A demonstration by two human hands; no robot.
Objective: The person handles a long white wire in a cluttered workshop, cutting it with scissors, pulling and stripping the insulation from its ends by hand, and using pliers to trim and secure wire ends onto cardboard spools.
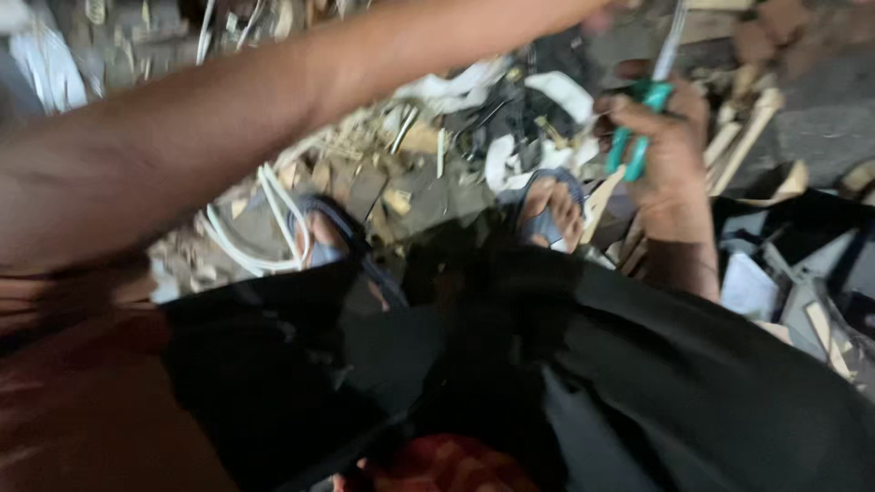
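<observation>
Over the littered floor, toward its far right side, the right hand is clenched around a tool with a teal handle; a pale, thin shaft rises from the handle toward the top edge of the view. It looks like a screwdriver, though blur leaves the tip unseen. By its look the tool is light and stiff, with a hard plastic handle that could turn slippery in a damp palm; the thick teal part is the place to take hold, as the grip does now, not the narrow shaft. The left arm stretches across the upper view toward the far edge, and its hand is blurred at the frame's top, so whether that grip is closed or released cannot be told. Below, two sandalled feet stand among wood offcuts, white cable loops and scraps of pale sheet. Dark trousers fill the near part.
</observation>
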